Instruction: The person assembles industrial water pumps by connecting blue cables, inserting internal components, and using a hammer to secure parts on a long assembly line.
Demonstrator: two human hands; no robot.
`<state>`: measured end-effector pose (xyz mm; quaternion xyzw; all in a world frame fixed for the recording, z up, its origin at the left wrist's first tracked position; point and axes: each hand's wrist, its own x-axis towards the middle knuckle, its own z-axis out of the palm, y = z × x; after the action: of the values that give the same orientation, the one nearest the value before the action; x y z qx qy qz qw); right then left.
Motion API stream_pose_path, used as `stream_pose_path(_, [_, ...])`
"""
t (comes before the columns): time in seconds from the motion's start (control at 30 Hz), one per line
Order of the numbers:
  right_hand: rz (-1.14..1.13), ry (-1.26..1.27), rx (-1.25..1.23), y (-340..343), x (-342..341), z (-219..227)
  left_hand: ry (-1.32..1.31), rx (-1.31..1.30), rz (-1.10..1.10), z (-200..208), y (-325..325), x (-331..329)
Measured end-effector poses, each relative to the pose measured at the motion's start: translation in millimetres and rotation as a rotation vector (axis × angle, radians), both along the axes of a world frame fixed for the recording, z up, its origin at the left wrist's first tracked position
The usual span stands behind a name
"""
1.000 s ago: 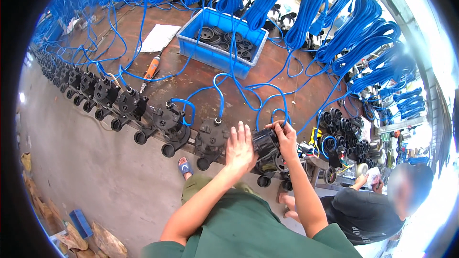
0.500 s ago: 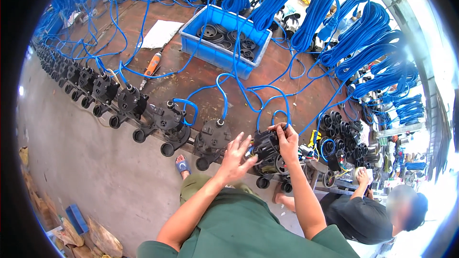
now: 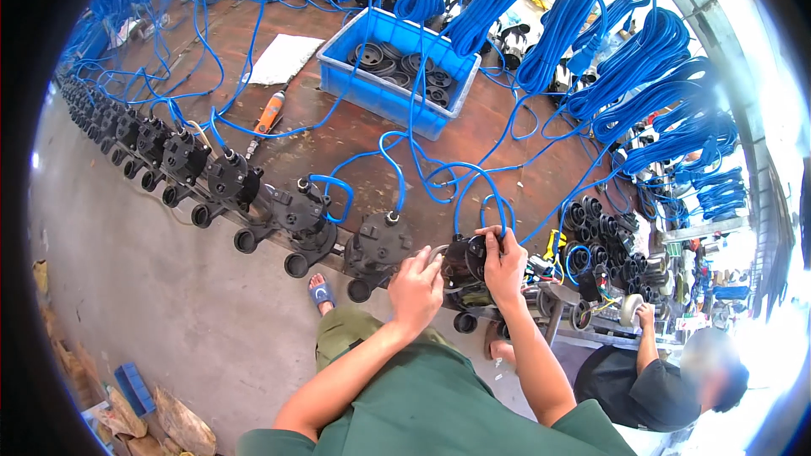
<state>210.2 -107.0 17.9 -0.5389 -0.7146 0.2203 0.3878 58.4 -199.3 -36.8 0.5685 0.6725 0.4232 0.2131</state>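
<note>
housing [image 3: 462,262] held; bin [image 3: 380,100] holds discs [image 3: 394,67]

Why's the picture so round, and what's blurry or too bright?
Head view: the fisheye lens makes it round and bends the row of black housings; head view, right edge: washed out by glare; head view, lower right: the co-worker's head is blurred.
</note>
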Motion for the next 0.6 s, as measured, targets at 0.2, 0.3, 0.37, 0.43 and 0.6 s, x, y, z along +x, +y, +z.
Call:
stream_pose_path(0.2, [-0.009, -0.060, 0.012, -10, -7, 11, -0.240, 0.026, -0.200, 5, -9, -25])
stream_pose_path(0.3, [0.047, -0.083, 0.097, -7, -18, 13, -0.544, -0.079, -0.146, 23, -19, -28])
stream_pose_path(0.37, [0.054, -0.069, 0.091, -8, -18, 12, -0.570, -0.060, -0.152, 7, -21, -26])
stream_pose_path(0.43, [0.042, -0.041, 0.038, -9, -18, 11, -0.615, -0.099, -0.168, -2, -21, -26])
stream_pose_path(0.6, [0.038, -0.002, -0.032, -18, -20, 2, -1.023, -0.128, -0.220, -20, -19, -23])
